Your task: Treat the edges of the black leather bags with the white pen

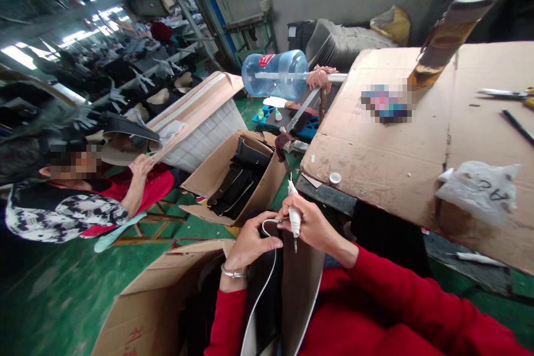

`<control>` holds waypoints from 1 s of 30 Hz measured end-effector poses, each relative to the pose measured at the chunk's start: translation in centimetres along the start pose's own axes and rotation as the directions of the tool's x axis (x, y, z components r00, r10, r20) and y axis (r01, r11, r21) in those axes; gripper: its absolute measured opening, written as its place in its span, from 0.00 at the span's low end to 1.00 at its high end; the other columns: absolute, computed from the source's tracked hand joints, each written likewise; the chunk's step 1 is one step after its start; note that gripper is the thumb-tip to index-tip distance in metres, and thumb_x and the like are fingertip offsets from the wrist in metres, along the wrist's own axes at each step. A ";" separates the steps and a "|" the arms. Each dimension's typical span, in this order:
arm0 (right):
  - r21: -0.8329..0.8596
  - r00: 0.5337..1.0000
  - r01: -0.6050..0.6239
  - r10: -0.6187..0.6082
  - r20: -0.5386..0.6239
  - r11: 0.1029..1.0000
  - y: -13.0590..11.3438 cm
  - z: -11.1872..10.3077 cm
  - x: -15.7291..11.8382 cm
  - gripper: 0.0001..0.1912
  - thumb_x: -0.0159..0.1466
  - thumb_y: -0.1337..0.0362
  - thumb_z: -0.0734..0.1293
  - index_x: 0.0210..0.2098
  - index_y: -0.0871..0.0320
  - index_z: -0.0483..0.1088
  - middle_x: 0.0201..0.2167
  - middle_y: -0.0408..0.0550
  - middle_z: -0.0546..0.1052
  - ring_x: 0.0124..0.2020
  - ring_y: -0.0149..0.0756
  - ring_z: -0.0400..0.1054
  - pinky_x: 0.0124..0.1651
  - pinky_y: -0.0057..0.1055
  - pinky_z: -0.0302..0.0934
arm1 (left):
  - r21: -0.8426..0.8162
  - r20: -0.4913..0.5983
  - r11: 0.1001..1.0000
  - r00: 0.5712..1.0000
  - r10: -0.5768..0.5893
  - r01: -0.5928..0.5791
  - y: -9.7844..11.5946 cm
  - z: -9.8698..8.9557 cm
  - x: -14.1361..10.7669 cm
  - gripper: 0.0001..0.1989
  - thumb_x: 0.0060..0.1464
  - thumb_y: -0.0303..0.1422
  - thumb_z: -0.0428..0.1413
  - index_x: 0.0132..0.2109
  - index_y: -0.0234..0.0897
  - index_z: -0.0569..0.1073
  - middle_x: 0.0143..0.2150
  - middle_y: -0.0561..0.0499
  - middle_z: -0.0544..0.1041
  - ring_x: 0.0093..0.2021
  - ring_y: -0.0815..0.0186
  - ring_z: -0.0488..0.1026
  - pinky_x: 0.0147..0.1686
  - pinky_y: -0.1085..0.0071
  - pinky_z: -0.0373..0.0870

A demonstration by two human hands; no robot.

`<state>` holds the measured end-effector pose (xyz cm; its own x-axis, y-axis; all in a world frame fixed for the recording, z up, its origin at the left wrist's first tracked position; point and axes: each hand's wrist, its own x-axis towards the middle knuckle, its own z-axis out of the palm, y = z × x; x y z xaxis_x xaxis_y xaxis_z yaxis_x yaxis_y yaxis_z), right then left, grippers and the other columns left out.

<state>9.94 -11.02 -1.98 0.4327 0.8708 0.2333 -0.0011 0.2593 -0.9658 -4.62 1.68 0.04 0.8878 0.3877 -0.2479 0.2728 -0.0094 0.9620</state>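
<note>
My left hand (253, 242), with a silver bracelet at the wrist, pinches the upper edge of a curved black leather bag piece (267, 295). The piece has a pale edge and a brownish inner side, and it stands in front of my red clothing. My right hand (311, 223) is closed around a slim tool wrapped in white (295, 222), held roughly upright. Thin points show at the tool's upper and lower ends. The fingertips of both hands meet at the leather edge, where the exact contact is hidden.
An open carton (137, 300) stands at my left. Ahead is another carton (267, 178) with black leather pieces. The cardboard-covered table (375, 156) at right bears a tall bottle (453, 39), a plastic bag (479, 189) and a small white cap (335, 178). A co-worker (70, 208) sits at left.
</note>
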 end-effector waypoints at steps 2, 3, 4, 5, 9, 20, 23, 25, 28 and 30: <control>0.003 0.999 -0.004 0.004 -0.037 1.000 0.1 -0.1 0.0 0.14 0.63 0.61 0.75 0.37 0.55 0.64 0.33 0.43 0.76 0.30 0.33 0.69 0.33 0.27 0.61 | -0.018 -0.066 0.998 0.996 -0.056 0.055 0.2 0.5 -0.1 0.25 0.41 0.42 0.74 0.45 0.34 0.82 0.38 0.49 0.81 0.39 0.60 0.73 0.41 0.70 0.65; -0.001 0.998 -0.004 0.004 -0.056 1.000 0.1 -0.2 0.0 0.14 0.63 0.61 0.75 0.37 0.55 0.64 0.33 0.43 0.76 0.30 0.33 0.69 0.33 0.27 0.61 | -0.014 -0.107 0.998 0.992 -0.070 0.069 0.3 0.9 -0.1 0.20 0.43 0.41 0.73 0.42 0.34 0.83 0.36 0.49 0.81 0.37 0.61 0.73 0.40 0.70 0.65; 0.001 0.998 -0.003 0.003 -0.071 1.000 -0.1 -0.3 0.0 0.14 0.63 0.60 0.75 0.37 0.55 0.64 0.33 0.43 0.76 0.30 0.33 0.70 0.33 0.27 0.62 | -0.005 -0.146 0.997 0.987 -0.074 0.074 0.5 1.2 0.0 0.17 0.45 0.40 0.72 0.39 0.34 0.83 0.35 0.49 0.81 0.36 0.61 0.73 0.39 0.70 0.65; 0.006 0.997 0.002 -0.001 -0.080 1.000 -0.2 -0.3 0.0 0.14 0.64 0.60 0.74 0.37 0.55 0.64 0.33 0.43 0.76 0.30 0.34 0.70 0.33 0.27 0.62 | 0.009 -0.177 0.997 0.982 -0.070 0.073 0.7 1.5 0.0 0.15 0.47 0.40 0.71 0.38 0.34 0.84 0.34 0.49 0.81 0.36 0.61 0.74 0.39 0.70 0.65; 0.029 0.995 0.040 -0.037 -0.091 0.999 -0.4 -0.8 -0.2 0.13 0.67 0.60 0.72 0.38 0.54 0.63 0.35 0.45 0.78 0.33 0.35 0.73 0.37 0.28 0.65 | 0.068 -0.246 0.995 0.968 -0.057 0.076 1.5 2.7 0.3 0.12 0.52 0.39 0.68 0.40 0.37 0.86 0.37 0.48 0.84 0.38 0.60 0.76 0.40 0.69 0.68; -0.208 0.969 0.109 -0.150 -0.195 0.972 -1.7 -7.2 -2.0 0.13 0.74 0.58 0.65 0.55 0.54 0.68 0.39 0.48 0.80 0.37 0.37 0.76 0.44 0.32 0.69 | -0.143 -0.360 0.985 0.922 -0.143 0.097 2.1 6.0 2.5 0.11 0.46 0.38 0.69 0.35 0.36 0.85 0.34 0.48 0.84 0.35 0.60 0.78 0.38 0.70 0.73; -0.260 0.941 0.070 -0.150 -0.303 0.963 -2.3 -11.3 -3.2 0.21 0.72 0.53 0.67 0.60 0.54 0.69 0.43 0.51 0.80 0.39 0.41 0.77 0.45 0.35 0.71 | -0.237 -0.309 0.963 0.930 -0.199 0.128 2.2 7.4 3.9 0.12 0.43 0.39 0.71 0.33 0.36 0.84 0.30 0.50 0.82 0.32 0.62 0.76 0.36 0.70 0.72; -0.357 0.903 0.031 -0.179 -0.390 0.934 -2.5 -13.8 -3.7 0.17 0.71 0.52 0.68 0.54 0.54 0.75 0.46 0.52 0.80 0.42 0.44 0.76 0.46 0.35 0.70 | -0.277 -0.256 0.950 0.942 -0.218 0.145 2.2 8.4 5.1 0.12 0.43 0.39 0.71 0.32 0.35 0.83 0.29 0.51 0.80 0.30 0.65 0.74 0.34 0.72 0.71; -0.407 0.859 -0.060 -0.160 -0.487 0.912 -2.3 -16.1 -3.9 0.13 0.70 0.53 0.70 0.44 0.55 0.78 0.42 0.50 0.81 0.40 0.43 0.76 0.40 0.32 0.69 | -0.292 -0.185 0.942 0.957 -0.224 0.164 2.2 9.9 7.1 0.12 0.43 0.37 0.71 0.31 0.34 0.82 0.27 0.51 0.79 0.28 0.67 0.72 0.31 0.74 0.68; -0.389 0.856 -0.099 -0.121 -0.503 0.916 -1.7 -16.7 -3.8 0.14 0.69 0.52 0.71 0.43 0.57 0.78 0.38 0.49 0.81 0.35 0.41 0.75 0.35 0.30 0.67 | -0.296 -0.149 0.938 0.962 -0.230 0.178 2.3 10.8 8.3 0.11 0.43 0.36 0.71 0.31 0.33 0.82 0.27 0.52 0.78 0.28 0.68 0.72 0.30 0.75 0.67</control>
<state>23.33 -21.73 -3.08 0.8237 0.5040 0.2597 0.3072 -0.0116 -0.9516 7.38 -5.08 -1.08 0.7358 0.5126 -0.4426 0.3045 0.3333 0.8923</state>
